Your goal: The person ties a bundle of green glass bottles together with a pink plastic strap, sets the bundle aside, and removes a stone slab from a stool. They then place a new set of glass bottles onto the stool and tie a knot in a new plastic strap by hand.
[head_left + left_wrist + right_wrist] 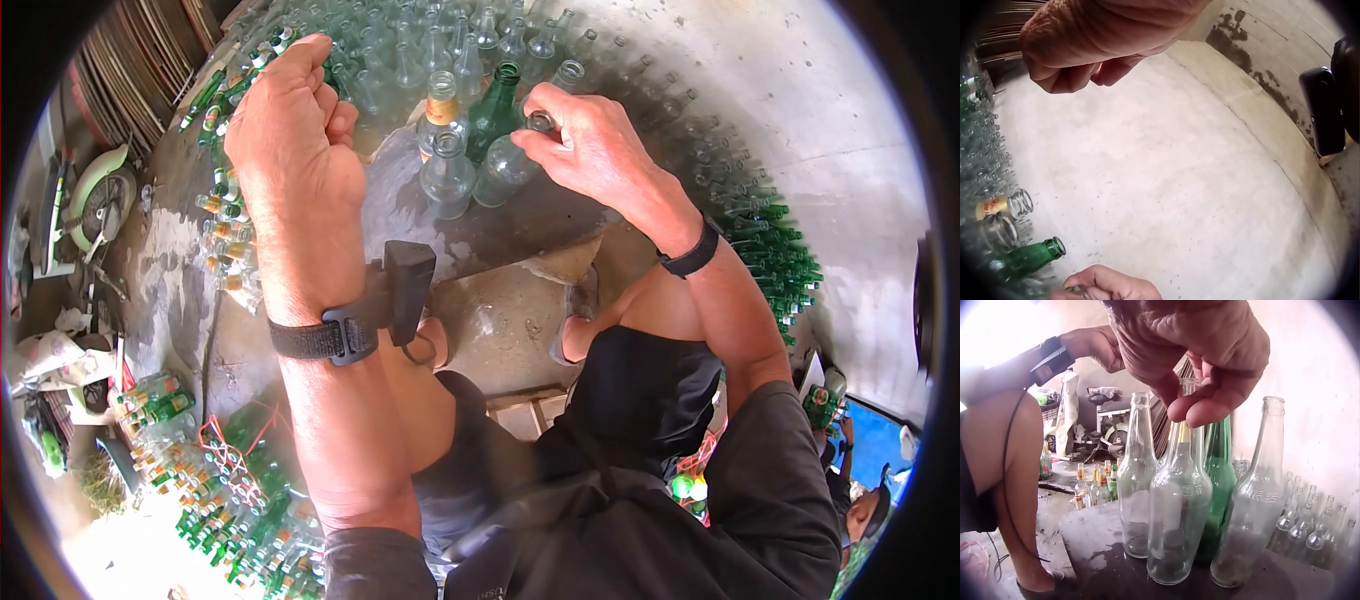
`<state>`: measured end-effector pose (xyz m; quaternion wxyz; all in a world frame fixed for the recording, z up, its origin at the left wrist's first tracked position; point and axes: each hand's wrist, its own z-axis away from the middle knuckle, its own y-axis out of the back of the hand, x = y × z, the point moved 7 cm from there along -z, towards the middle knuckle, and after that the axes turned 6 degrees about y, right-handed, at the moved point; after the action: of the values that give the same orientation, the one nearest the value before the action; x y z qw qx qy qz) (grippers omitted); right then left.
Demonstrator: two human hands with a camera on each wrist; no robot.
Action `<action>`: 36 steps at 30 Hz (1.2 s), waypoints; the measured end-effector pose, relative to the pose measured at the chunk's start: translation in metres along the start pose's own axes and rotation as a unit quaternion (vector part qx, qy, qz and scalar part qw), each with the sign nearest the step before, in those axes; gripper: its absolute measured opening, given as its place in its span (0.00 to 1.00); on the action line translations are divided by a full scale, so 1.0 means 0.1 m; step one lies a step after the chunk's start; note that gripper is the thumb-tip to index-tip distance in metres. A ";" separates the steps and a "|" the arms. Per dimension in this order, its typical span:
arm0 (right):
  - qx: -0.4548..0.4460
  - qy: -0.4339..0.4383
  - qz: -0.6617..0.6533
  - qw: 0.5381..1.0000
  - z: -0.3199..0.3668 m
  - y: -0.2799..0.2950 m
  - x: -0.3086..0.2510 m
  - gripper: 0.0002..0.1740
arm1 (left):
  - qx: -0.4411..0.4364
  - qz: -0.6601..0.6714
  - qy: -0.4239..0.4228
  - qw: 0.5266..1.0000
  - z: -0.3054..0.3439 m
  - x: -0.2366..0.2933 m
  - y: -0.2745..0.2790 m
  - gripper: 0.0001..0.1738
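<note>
My right hand [600, 145] pinches the neck of a clear glass bottle [1175, 519], its base down at the dark tabletop [1094, 540]. Close behind it stands a green bottle [495, 118]. To one side are a clear bottle [448, 185] and a bottle with a yellow-orange label [440, 112]. Another clear bottle [1250, 500] stands on the other side of the held one in the right wrist view. Raised in the air to the left of this group, my left hand [293, 135] has its fingers curled in, with nothing showing in them.
Rows of clear bottles [400, 60] fill the floor beyond the table, and green ones [775, 260] line the right wall. More bottles [235, 230] stand at the left. A motorbike [1113, 428] is parked behind. Another person [860, 515] is at the far right.
</note>
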<state>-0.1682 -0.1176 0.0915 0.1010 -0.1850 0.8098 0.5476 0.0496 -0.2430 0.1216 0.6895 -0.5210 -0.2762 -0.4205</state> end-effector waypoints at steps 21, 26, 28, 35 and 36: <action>-0.004 -0.003 -0.032 0.999 0.04 -0.08 -0.07 0.20 | -0.049 -0.023 0.006 0.999 0.09 0.00 -0.12 0.17; -0.016 -0.020 -0.100 0.995 0.04 0.03 -0.07 0.23 | -0.041 -0.027 0.009 0.999 0.07 -0.02 -0.11 0.16; -0.021 -0.036 -0.117 0.992 0.02 0.20 -0.07 0.20 | -0.037 -0.031 0.009 0.999 0.07 -0.03 -0.11 0.16; 0.052 -0.169 -0.160 0.971 -0.06 0.75 0.78 0.08 | -0.004 -0.050 0.025 0.998 0.03 -0.10 -0.11 0.16; 0.031 -0.210 -0.184 0.960 -0.10 0.75 0.90 0.10 | -0.014 -0.051 0.024 0.998 0.02 -0.11 -0.13 0.16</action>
<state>-0.2804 -0.1192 0.1264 0.3732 -0.2084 0.7389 0.5209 0.0330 -0.2392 0.1196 0.6666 -0.5052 -0.2797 -0.4714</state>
